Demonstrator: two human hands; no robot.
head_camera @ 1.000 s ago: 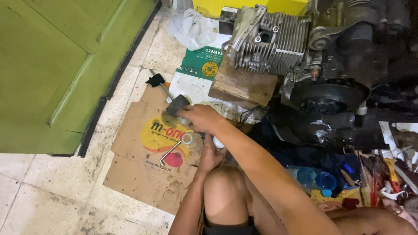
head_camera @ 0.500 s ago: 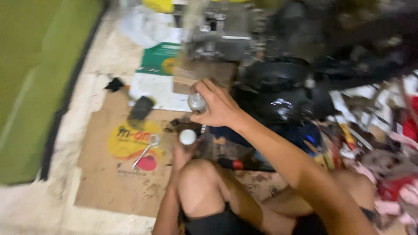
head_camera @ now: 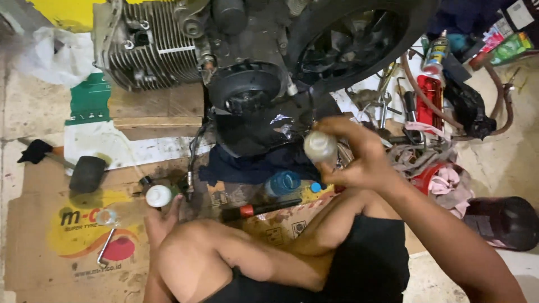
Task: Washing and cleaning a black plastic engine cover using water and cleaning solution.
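White cap (head_camera: 159, 196) – left hand (head_camera: 160, 221) pinches it, low | right hand (head_camera: 359, 154) raised, gripping pale bottle (head_camera: 320, 147)

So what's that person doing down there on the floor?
A person sits on the floor by a motorbike engine. The right hand holds a small pale bottle up near the engine's dark round cover. The left hand holds a small white round cap over the cardboard. A mallet and tools lie around.

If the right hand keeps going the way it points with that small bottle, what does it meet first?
The right hand points its pale bottle up-left toward the engine. First in line looks like the glossy black engine cover, though one view leaves the depth unclear.
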